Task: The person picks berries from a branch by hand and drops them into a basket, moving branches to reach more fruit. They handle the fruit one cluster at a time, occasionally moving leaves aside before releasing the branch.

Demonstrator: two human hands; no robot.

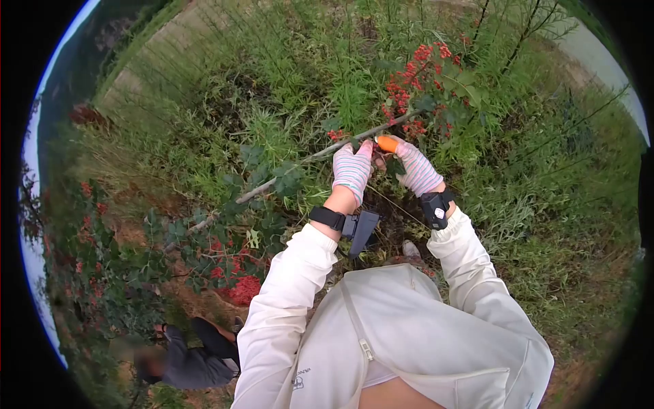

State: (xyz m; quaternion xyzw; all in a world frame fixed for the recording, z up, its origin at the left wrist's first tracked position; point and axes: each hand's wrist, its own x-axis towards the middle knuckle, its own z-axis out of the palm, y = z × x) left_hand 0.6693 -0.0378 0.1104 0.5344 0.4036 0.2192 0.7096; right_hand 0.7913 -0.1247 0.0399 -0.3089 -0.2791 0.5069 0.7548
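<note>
My left hand (352,167), in a striped glove with bare fingertips, is closed at the underside of a long grey branch (310,159). Its fingertips pinch among dark leaves, and I cannot tell exactly what they hold. Close on its right, my right hand (417,170) wears a matching glove, its fingers curled inward. An orange rounded piece (387,144) with a pale end sits at a digit of this hand and points toward the left fingertips. Clusters of red berries (411,80) hang on the branch just beyond both hands.
Dense green weeds (272,88) surround the branch. More red-berried foliage (150,255) grows at the left, with a heap of red berries (244,291) below it. Another person (197,358) in dark clothing is low at the bottom left. A shoe (410,249) shows beneath my arms.
</note>
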